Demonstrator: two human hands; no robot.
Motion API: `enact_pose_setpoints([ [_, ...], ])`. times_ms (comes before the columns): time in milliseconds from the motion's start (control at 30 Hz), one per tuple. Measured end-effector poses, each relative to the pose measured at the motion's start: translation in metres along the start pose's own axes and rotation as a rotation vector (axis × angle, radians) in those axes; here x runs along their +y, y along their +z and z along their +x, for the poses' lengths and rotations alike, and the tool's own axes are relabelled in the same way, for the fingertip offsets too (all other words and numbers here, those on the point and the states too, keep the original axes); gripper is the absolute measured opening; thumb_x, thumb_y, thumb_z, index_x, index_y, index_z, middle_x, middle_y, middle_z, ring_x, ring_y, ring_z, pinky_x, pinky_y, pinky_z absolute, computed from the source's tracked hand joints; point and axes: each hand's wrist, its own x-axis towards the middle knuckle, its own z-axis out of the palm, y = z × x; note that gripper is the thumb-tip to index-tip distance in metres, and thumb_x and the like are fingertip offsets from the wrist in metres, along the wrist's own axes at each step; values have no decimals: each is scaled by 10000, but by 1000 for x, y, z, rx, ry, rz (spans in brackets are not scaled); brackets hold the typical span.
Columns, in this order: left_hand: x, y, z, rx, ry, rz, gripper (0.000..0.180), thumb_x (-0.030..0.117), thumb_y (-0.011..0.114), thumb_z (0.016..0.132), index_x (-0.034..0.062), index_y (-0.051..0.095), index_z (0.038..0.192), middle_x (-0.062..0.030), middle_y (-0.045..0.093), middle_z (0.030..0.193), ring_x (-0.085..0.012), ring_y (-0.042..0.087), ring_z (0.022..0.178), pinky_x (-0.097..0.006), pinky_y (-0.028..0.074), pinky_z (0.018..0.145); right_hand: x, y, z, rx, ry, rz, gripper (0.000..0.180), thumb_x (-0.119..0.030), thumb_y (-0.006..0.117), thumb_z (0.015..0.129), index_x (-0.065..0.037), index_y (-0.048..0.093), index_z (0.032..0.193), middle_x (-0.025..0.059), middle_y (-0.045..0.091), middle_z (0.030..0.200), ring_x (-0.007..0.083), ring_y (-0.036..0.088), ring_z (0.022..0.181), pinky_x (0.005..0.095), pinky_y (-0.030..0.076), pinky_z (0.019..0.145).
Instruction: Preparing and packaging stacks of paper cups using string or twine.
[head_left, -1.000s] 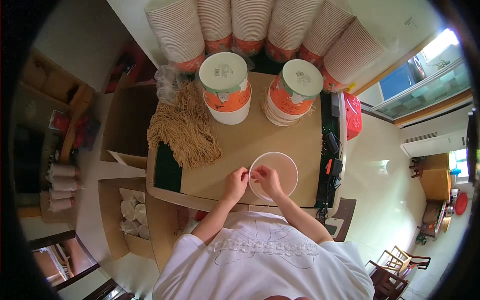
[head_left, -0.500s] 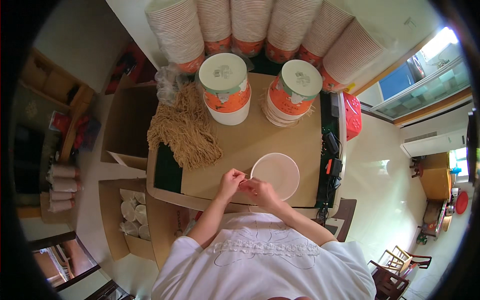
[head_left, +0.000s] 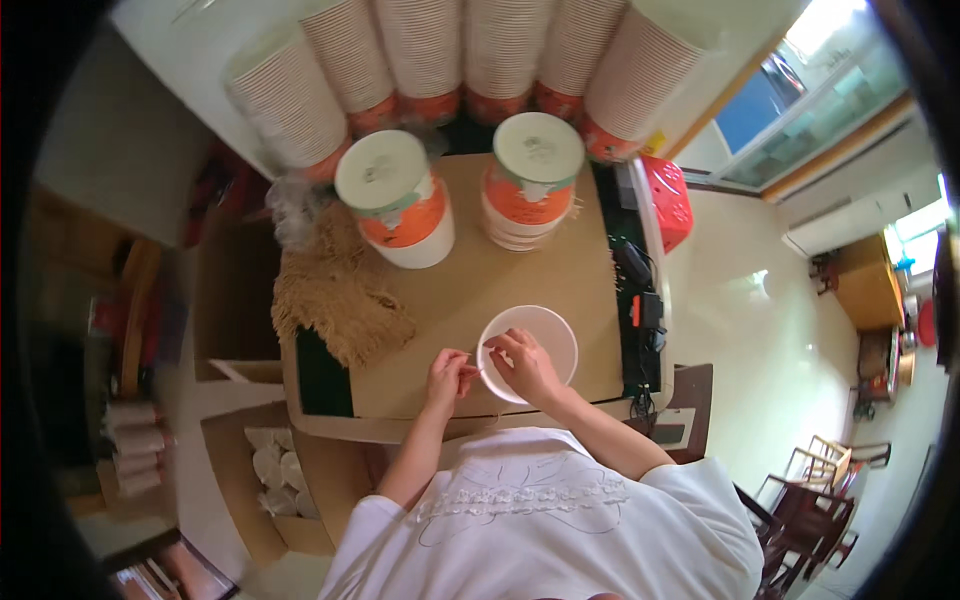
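A white round paper tub (head_left: 552,325), its mouth facing up, stands near the table's front edge. Just outside its left rim is my left hand (head_left: 449,382), thumb and fingers pinched together. My right hand (head_left: 525,370) reaches over the tub, its bent fingertips close together near the left rim. Whatever either hand pinches is too small to make out. Beyond lie a heap of tan twine (head_left: 345,300), an upturned orange-and-white tub (head_left: 405,215) and a second upturned patterned tub (head_left: 530,200), with cord or thin rings around its lower part.
Tall stacks of paper tubs (head_left: 420,50) line the table's back. Black cables and adapters (head_left: 640,300) lie along its right side, by a red plastic basket (head_left: 667,203). Left of the table, an open carton (head_left: 235,450) holds white wrapped items. A cardboard sheet (head_left: 440,310) covers the tabletop.
My hands have come apart; they were together at the tub's left rim. The right hand has moved up over the tub's opening. The whole view has also shifted and turned.
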Motion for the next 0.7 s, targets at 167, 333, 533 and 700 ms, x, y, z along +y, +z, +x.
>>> enact_pose_setpoints([
  [167, 5, 6, -4, 27, 24, 63, 86, 181, 463, 861, 111, 486, 905, -79, 585, 676, -62, 415, 404, -183, 261, 321, 11, -20, -30, 79, 98, 71, 110, -48, 566, 757, -73, 584, 862, 108, 534, 776, 293, 532, 776, 375, 453, 668],
  [333, 12, 16, -12, 37, 102, 144, 62, 139, 483, 865, 77, 474, 869, -59, 558, 656, -62, 393, 397, -183, 254, 327, 20, -22, -55, 130, 126, 148, 115, -41, 563, 755, -77, 578, 864, 98, 540, 812, 290, 531, 813, 370, 452, 692],
  [533, 13, 21, -11, 44, 114, 206, 37, 132, 446, 870, 99, 460, 881, -57, 569, 677, -58, 378, 386, -162, 247, 334, 15, -39, -62, 156, 100, 166, 100, -69, 589, 769, -69, 577, 868, 97, 541, 808, 285, 532, 794, 350, 450, 667],
  [700, 17, 27, -8, 64, 119, 206, 42, 135, 451, 873, 93, 456, 876, -66, 573, 671, -50, 366, 381, -166, 235, 331, 74, -102, -81, 616, 109, -2, 124, -35, 555, 782, -55, 580, 902, 76, 560, 748, 194, 549, 659, 289, 447, 578],
])
